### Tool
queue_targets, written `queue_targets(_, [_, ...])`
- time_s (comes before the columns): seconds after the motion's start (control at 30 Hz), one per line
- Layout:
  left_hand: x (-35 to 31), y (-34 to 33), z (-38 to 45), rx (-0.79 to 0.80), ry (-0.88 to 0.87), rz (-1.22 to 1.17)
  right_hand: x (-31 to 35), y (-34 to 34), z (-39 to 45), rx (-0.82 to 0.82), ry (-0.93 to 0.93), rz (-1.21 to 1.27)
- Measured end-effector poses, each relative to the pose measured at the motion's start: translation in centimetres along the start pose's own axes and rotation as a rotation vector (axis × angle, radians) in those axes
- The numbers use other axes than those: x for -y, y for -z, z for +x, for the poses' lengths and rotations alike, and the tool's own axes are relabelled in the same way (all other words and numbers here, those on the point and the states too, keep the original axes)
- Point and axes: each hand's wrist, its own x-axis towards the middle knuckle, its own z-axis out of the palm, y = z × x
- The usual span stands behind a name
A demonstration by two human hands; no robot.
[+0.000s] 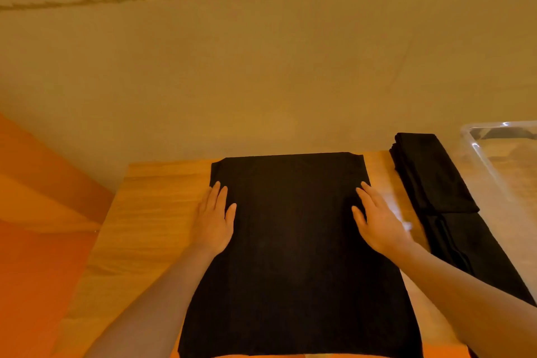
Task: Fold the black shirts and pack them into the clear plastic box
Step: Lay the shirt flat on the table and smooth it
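A black shirt [293,241] lies flat on the wooden table [151,212] as a long rectangle, its sides folded in. My left hand [215,221] rests flat on its left edge with straight fingers. My right hand [377,221] lies flat on its right edge, fingers also straight. To the right are folded black shirts [430,174] in a row along the table's right side. The clear plastic box [476,151] stands at the far right, partly cut off by the frame.
A beige wall [261,67] rises right behind the table's far edge. An orange floor [37,241] shows to the left of the table. Bare wood lies to the left of the shirt.
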Motion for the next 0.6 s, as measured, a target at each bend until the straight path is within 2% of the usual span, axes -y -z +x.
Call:
queue_targets(0.2, [0.6,-2.0,8.2,0.093,0.053,0.077,-1.2,-1.2,8.2,0.032,0.044,-0.15])
queue_targets(0.33, [2.5,-2.9,9.9,0.097,0.1,0.113,-3.2,-1.3,9.9,0.012,-0.014,-0.308])
queue_targets(0.6, [3.4,-2.7,11.9,0.118,0.12,0.188,-3.7,-0.7,11.7,0.017,-0.04,-0.33])
